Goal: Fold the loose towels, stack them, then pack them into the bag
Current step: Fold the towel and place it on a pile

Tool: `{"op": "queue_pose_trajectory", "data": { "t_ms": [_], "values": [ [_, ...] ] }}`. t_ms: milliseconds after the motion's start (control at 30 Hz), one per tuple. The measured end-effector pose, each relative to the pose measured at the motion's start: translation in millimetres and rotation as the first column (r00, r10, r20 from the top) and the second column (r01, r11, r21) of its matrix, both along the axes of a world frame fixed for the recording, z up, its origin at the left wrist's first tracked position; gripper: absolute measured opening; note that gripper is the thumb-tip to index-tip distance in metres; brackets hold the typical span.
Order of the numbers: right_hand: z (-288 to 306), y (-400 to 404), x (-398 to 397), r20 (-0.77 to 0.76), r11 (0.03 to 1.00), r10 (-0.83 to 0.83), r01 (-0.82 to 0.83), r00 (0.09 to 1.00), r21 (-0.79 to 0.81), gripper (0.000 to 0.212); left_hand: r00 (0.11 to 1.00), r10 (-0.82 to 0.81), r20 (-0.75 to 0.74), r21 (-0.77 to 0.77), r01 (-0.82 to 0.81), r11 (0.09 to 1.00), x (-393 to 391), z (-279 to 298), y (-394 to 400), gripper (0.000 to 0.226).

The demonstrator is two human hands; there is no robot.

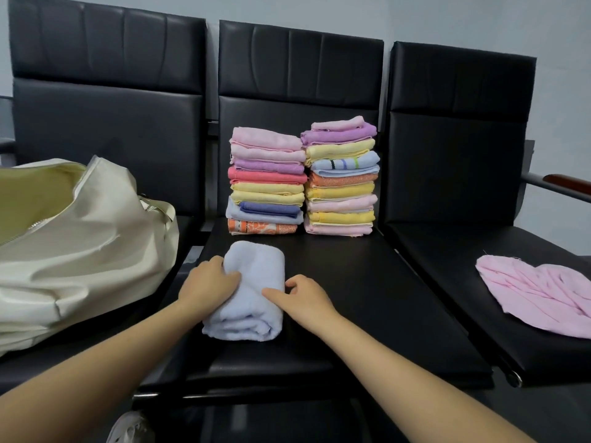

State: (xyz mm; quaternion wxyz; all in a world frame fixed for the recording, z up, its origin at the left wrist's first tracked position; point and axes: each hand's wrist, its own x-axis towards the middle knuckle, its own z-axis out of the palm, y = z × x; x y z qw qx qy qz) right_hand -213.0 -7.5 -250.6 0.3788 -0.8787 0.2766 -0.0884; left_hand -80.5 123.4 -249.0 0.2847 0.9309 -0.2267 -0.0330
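A folded light blue towel (252,295) lies on the middle black seat (351,282). My left hand (208,284) rests on its left side with fingers curled into the cloth. My right hand (303,298) touches its right edge, thumb laid on the towel and fingers loosely bent. Behind it stand two stacks of folded towels, the left stack (267,187) and the right stack (341,177), in pink, purple, yellow, blue and orange. A loose pink towel (537,295) lies crumpled on the right seat. A cream bag (80,244) sits open on the left seat.
Three black padded chairs stand in a row against a pale wall. A wooden armrest (566,182) juts out at the far right. A white shoe (131,426) shows at the bottom, below the seat edge.
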Motion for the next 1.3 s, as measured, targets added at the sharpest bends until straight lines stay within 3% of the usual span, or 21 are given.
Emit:
{"op": "queue_pose_trajectory", "data": {
  "t_ms": [100,200,300,400,467,500,567,633,700,767,833,900,967,1067,1200,1300],
  "values": [
    [4.0,17.7,8.9,-0.204,0.968,-0.057,0.005,0.977,-0.249,0.074,0.992,0.05,0.118,0.089,-0.06,0.994,-5.0,-10.8,2.1,0.031],
    [11.0,25.6,18.6,-0.334,0.977,-0.073,0.0,0.94,-0.214,0.081,0.993,0.042,0.111,0.019,-0.045,0.999,-8.1,-14.7,3.3,0.029],
    [14.8,24.3,18.5,-0.264,0.988,-0.017,0.056,0.964,0.142,0.072,0.998,0.007,0.061,-0.107,-0.001,0.994,-14.1,-12.5,8.0,0.029],
    [23.6,23.7,4.7,0.044,0.818,-0.049,0.015,0.998,0.575,0.034,0.994,-0.082,-0.077,-0.263,0.059,0.963,-26.7,-10.3,9.2,0.03],
    [32.1,22.8,-4.6,0.184,0.701,-0.129,-0.042,0.974,0.712,0.009,0.97,-0.14,-0.198,-0.395,0.052,0.917,-40.0,-0.5,1.9,0.033],
    [35.0,20.0,-6.3,0.235,0.649,-0.164,-0.075,0.958,0.757,0.01,0.949,-0.163,-0.271,-0.454,0.024,0.891,-48.0,8.7,-2.0,0.035],
    [42.7,13.4,-10.2,0.282,0.545,-0.209,-0.128,0.936,0.828,0.028,0.844,-0.241,-0.48,-0.572,-0.093,0.815,-65.8,28.8,-9.5,0.034],
    [51.1,5.4,-18.0,0.294,0.444,-0.214,-0.175,0.931,0.879,0.031,0.637,-0.431,-0.639,-0.693,-0.232,0.683,-73.4,38.4,-11.3,0.039],
    [56.5,-6.0,-27.5,0.314,0.34,-0.208,-0.233,0.926,0.911,0.033,0.409,-0.581,-0.703,-0.706,-0.306,0.639,-76.8,46.6,-6.8,0.053],
    [55.8,-16.9,-32.8,0.343,0.262,-0.198,-0.288,0.918,0.921,0.028,0.329,-0.647,-0.688,-0.726,-0.308,0.615,-70.9,44.7,-9.8,0.057],
    [51.1,-26.3,-32.7,0.365,0.218,-0.245,-0.316,0.898,0.923,0.024,0.401,-0.622,-0.672,-0.74,-0.338,0.582,-63.6,39.4,-23.3,0.054],
    [45.2,-31.1,-33.7,0.337,0.183,-0.331,-0.29,0.882,0.939,0.036,0.482,-0.609,-0.63,-0.776,-0.415,0.475,-61.3,35.3,-37.1,0.049],
    [38.7,-31.5,-34.2,0.314,0.137,-0.423,-0.283,0.85,0.949,0.028,0.555,-0.573,-0.604,-0.797,-0.445,0.409,-57.2,29.6,-46.8,0.044],
    [34.3,-28.6,-34.0,0.285,0.088,-0.505,-0.28,0.815,0.956,0.045,0.716,-0.401,-0.572,-0.81,-0.414,0.416,-52.1,25.8,-59.4,0.039],
    [15.4,-36.9,-20.7,0.268,0.21,-0.499,-0.185,0.824,0.96,0.029,0.899,-0.251,-0.358,-0.833,-0.185,0.522,-65.7,31.5,-74.2,0.015],
    [5.0,-55.6,-6.6,0.254,0.413,-0.484,-0.037,0.838,0.91,0.015,0.943,-0.237,-0.233,-0.834,-0.068,0.547,-57.3,28.4,-85.7,0.018]
  ]
}}
